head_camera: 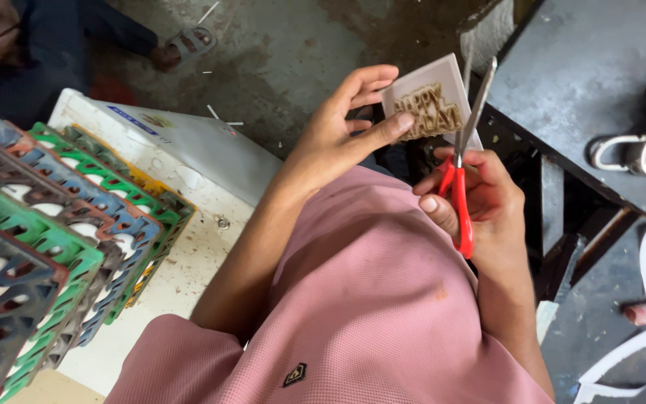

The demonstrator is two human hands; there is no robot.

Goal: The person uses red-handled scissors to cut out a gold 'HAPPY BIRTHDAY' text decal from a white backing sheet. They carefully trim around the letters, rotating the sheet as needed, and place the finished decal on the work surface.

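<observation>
A person's left hand (338, 127) is pinching a thin, stiff, light card (434, 101) by its nine-o'clock edge while the right hand (480, 202) is gripping red-handled scissors (461, 164).

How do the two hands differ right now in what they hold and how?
The left hand pinches a small white card with cut-out gold lettering, thumb on its face. The right hand has fingers through red-handled scissors, blades open at the card's edge. Both are bare and raised over the lap.
</observation>
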